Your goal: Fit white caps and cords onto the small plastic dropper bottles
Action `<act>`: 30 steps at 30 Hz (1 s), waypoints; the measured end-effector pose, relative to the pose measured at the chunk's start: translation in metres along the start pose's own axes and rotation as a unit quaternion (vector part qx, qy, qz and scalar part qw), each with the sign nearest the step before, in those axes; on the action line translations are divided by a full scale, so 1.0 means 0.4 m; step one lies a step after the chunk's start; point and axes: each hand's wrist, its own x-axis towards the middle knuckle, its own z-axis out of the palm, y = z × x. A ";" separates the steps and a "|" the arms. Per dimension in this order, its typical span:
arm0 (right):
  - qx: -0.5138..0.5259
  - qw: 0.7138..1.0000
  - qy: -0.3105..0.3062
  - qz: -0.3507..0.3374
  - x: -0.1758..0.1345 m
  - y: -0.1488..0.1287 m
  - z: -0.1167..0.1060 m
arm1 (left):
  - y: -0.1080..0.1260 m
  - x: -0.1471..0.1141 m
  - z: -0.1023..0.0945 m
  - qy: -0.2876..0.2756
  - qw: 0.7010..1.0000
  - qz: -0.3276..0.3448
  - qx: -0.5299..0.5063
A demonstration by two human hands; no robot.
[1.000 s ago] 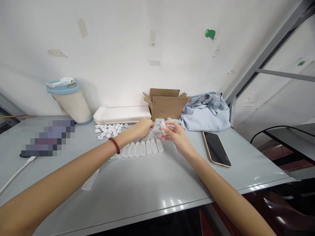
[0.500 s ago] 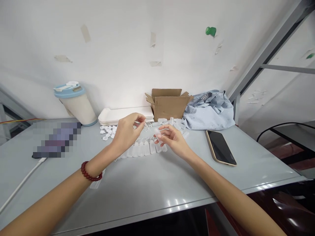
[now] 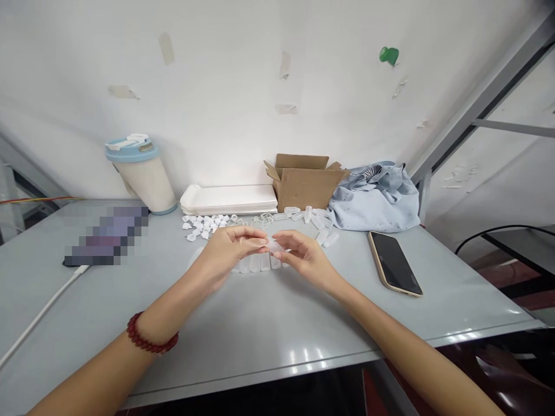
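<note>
My right hand (image 3: pixel 307 258) holds a small translucent plastic sleeve (image 3: pixel 274 246) between thumb and fingers, above the table. Against its left end my left hand (image 3: pixel 228 249) is closed in a pinch; whatever lies between those fingertips is too small to make out. Below and behind the hands runs a row of similar translucent sleeves (image 3: pixel 255 264), partly covered by my left hand. Loose white caps (image 3: pixel 202 224) lie beyond the left hand, with thin clear loops (image 3: pixel 262 219) to their right. Several more loose sleeves (image 3: pixel 318 222) lie behind the right hand.
At the back stand a cup with a blue lid (image 3: pixel 145 176), a stack of white envelopes (image 3: pixel 229 199), an open cardboard box (image 3: pixel 306 188) and a pale blue cloth (image 3: pixel 375 199). One phone (image 3: pixel 394 263) lies right; a blurred device (image 3: pixel 106 237) with a white cable lies left.
My left hand has come down and right to the sleeve, closing the gap between the hands. The right hand still holds the sleeve. The camera view has shifted slightly.
</note>
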 end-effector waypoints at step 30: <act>0.104 0.993 0.030 0.038 -0.017 -0.025 0.040 | -0.005 -0.013 0.005 -0.038 0.985 0.079 0.148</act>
